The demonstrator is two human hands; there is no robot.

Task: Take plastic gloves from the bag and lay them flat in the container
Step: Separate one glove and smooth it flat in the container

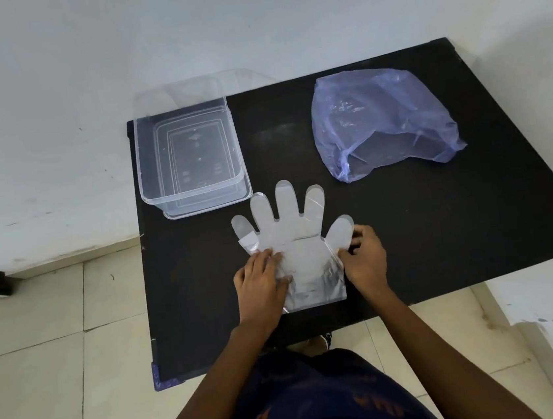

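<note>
My left hand [261, 285] presses the glove [301, 241] flat on the counter [442, 225]; my right hand [365, 261] seems to hold its near-right edge in a narrow grip.

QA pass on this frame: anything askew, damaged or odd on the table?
Minor only. The glove lies on the table, not in the container; its little-finger tip is folded over and its cuff is wrinkled between the left hand and right hand. The bag lies crumpled. No visible damage.
</note>
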